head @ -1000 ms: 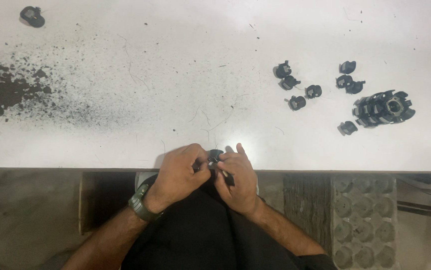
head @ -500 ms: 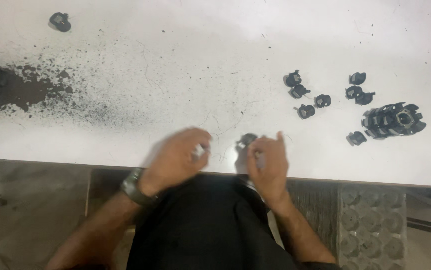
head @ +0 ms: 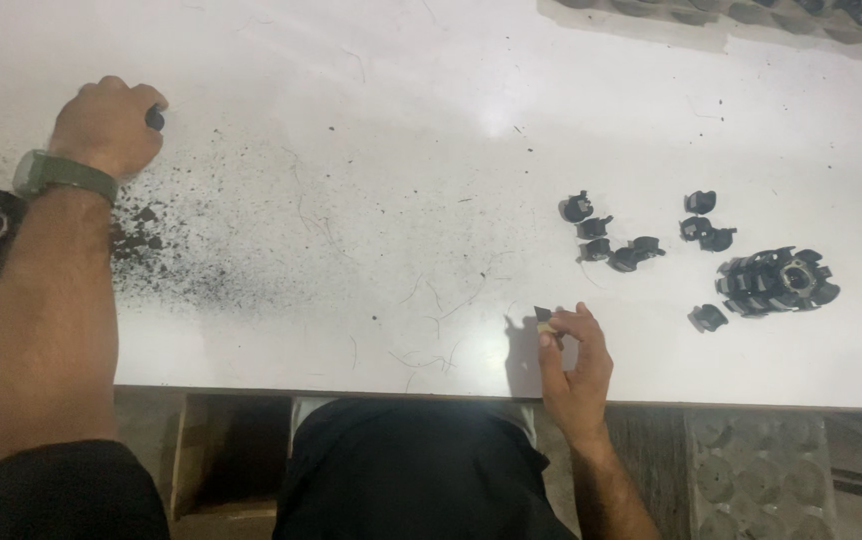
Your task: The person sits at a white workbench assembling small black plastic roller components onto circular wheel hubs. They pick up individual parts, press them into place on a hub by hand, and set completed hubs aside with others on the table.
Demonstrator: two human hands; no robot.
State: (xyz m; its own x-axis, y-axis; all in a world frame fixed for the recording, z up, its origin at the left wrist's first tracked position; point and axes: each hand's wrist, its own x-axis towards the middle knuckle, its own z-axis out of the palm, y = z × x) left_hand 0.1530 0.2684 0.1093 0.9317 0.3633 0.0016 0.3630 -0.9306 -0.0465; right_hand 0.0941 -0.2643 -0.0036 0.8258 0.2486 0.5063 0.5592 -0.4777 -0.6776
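Two bare hands work over a wide white tabletop (head: 371, 120) dusted with black grit. Far out, the left hand (head: 103, 125) curls into a fist around a small black plastic part (head: 155, 118). Close in, the right hand (head: 576, 365) pinches a tiny black tool tip (head: 543, 314); loose black clips (head: 611, 240) lie beyond it.

left hand (head: 106, 125): dark object mostly hidden | right hand (head: 573, 360): pinched piece too small to tell
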